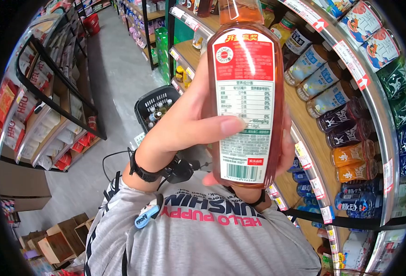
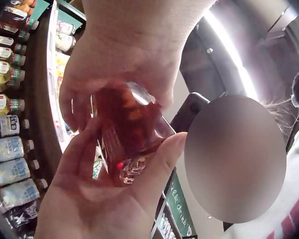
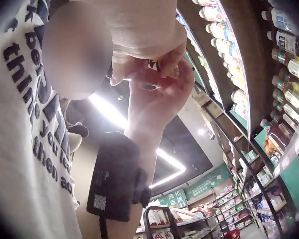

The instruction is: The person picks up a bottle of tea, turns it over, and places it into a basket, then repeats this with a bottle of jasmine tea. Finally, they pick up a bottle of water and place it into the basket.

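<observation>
A clear bottle of reddish-brown drink (image 1: pixel 279 60) is held up close before the chest, its neck toward the top of the head view. Its back label (image 1: pixel 244 106) faces the head camera, with a red panel, a nutrition table and a barcode near the base. The left hand (image 1: pixel 189 122) grips it from the left, thumb lying across the label. From behind and below, the right hand (image 1: pixel 286 147) holds the lower part, fingers showing along the right side. In the left wrist view, the bottle's base (image 2: pixel 132 124) sits between both hands. The cap is out of view.
Curved shelves of bottled drinks (image 1: pixel 313 87) with a price rail (image 1: pixel 350 60) run close along the right. A black basket (image 1: pixel 143 108) containing small bottles stands beyond the left arm. Across the grey aisle floor (image 1: pixel 115 87) is a rack of packaged goods (image 1: pixel 42 115). Cardboard boxes (image 1: pixel 56 246) lie lower left.
</observation>
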### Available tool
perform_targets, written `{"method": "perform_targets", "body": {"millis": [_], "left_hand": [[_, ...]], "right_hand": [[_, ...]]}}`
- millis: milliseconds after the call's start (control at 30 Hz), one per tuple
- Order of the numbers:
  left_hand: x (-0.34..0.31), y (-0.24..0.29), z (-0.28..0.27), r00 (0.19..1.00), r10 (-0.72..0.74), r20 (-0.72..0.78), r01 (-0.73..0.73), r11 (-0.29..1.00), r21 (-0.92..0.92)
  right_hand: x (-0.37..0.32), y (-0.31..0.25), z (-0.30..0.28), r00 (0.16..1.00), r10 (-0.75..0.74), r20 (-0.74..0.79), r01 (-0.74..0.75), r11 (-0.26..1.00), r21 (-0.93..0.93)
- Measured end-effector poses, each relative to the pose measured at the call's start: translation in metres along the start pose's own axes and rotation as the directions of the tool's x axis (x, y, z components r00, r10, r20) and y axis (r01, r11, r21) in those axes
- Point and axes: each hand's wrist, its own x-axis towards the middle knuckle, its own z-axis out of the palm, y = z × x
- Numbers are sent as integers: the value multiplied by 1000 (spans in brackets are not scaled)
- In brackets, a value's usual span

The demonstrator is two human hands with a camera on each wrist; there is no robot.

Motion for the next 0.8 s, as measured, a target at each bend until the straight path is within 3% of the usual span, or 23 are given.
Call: {"method": "perform_targets", "body": {"millis": [533, 800], "left_hand": [[4, 4, 0, 987, -40, 153, 49, 997, -57], [6, -3, -10, 952, 79, 295, -97, 994, 46]], "right_hand": [[4, -18, -16, 985, 170, 34, -168, 984, -54], [-5, -20, -21, 982, 188, 17, -186, 979, -88]]}}
